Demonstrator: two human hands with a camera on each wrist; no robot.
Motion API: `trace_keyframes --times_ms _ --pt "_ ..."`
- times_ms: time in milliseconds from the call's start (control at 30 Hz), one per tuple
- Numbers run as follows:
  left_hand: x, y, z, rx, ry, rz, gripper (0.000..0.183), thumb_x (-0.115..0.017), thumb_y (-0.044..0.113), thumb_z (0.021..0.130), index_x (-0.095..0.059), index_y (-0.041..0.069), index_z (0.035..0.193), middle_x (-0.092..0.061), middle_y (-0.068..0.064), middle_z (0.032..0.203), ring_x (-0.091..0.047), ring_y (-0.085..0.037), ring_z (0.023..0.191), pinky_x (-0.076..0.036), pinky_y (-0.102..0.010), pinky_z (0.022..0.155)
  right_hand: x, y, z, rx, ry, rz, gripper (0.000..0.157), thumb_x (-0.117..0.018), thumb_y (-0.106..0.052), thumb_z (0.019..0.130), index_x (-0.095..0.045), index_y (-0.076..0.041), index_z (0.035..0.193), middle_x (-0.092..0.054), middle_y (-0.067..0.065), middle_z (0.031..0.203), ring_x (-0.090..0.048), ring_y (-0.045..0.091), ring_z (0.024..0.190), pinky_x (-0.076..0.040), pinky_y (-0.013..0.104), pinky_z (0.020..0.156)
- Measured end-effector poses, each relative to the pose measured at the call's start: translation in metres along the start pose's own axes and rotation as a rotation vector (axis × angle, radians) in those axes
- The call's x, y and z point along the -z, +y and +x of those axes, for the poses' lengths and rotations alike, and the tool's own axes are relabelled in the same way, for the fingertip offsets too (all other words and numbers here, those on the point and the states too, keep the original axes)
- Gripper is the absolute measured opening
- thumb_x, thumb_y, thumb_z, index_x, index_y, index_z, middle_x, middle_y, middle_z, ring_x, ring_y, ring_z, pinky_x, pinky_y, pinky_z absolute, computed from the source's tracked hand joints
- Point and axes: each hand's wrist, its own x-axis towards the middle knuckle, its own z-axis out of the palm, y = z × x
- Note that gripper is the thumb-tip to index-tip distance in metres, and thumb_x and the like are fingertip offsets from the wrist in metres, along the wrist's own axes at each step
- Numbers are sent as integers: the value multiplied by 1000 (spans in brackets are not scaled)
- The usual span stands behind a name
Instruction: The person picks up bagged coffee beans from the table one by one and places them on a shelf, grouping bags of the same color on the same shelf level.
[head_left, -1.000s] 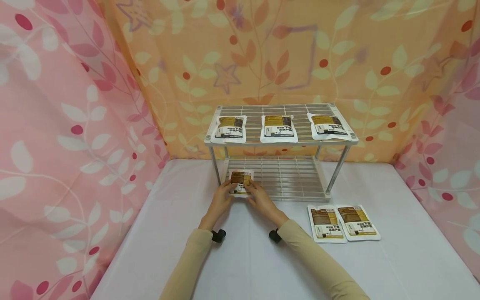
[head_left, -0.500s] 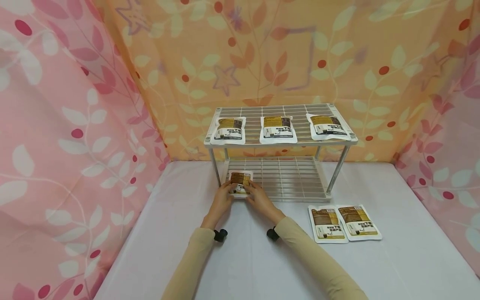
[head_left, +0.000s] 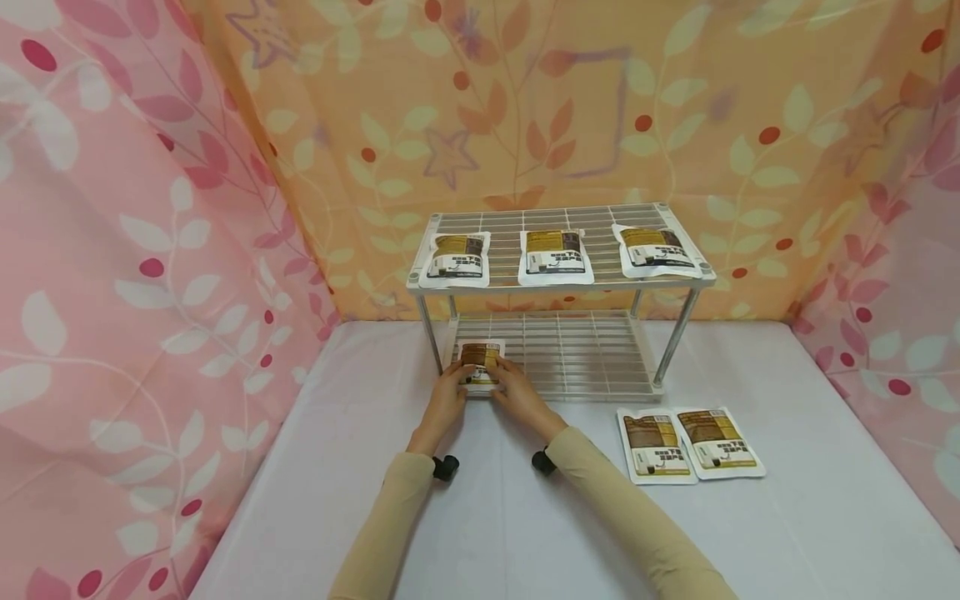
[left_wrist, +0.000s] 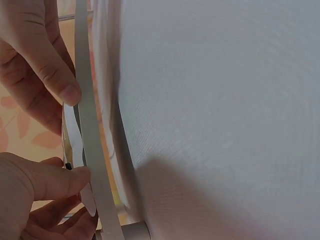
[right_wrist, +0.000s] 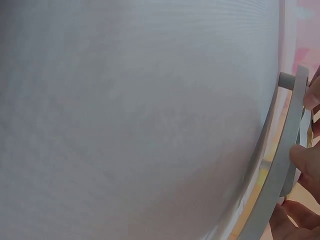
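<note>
A white-edged pouch with a brown and yellow label lies at the front left of the lower shelf of a wire rack. My left hand holds its left side, and my right hand holds the right side. Fingers of both hands reach over the label. In the left wrist view the thumb of the left hand presses the pouch's near edge beside the rack's front bar. The right wrist view shows the right hand's thumb right at that bar; the pouch is mostly hidden there.
On the upper shelf sit three similar pouches: left, middle and right. Two more pouches, one beside the other, lie on the white tablecloth right of the rack. Metal posts join the shelves.
My right hand's fingers have shifted slightly left and further over the pouch's label. The pouch stays at the front left of the lower shelf. The head view has moved slightly.
</note>
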Motion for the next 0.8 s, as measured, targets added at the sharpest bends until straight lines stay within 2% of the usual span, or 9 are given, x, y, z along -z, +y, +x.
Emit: trace_keyframes --times_ms 267,633,800 --pt "-2 2 1 -16 16 1 44 -53 -16 81 -59 1 121 -45 -27 134 -43 -43 123 -43 -50 96 3 1 0 28 22 -17 44 -68 -5 82 -56 2 124 -40 24 139 -45 39 122 -43 45 98" --pt "-7 15 -3 -129 74 31 42 -66 -6 77 -59 -2 118 -48 -29 129 -46 -46 117 -42 -55 93 12 4 -8 46 54 -14 45 -68 -6 82 -56 2 124 -44 29 133 -43 42 122 -39 51 99" --pt "-16 25 -7 -181 85 21 43 -67 -5 77 -58 -3 119 -46 -29 130 -39 -50 122 -40 -57 96 20 6 -13 60 68 -29 45 -69 -7 81 -56 3 123 -46 27 133 -46 41 120 -40 50 98"
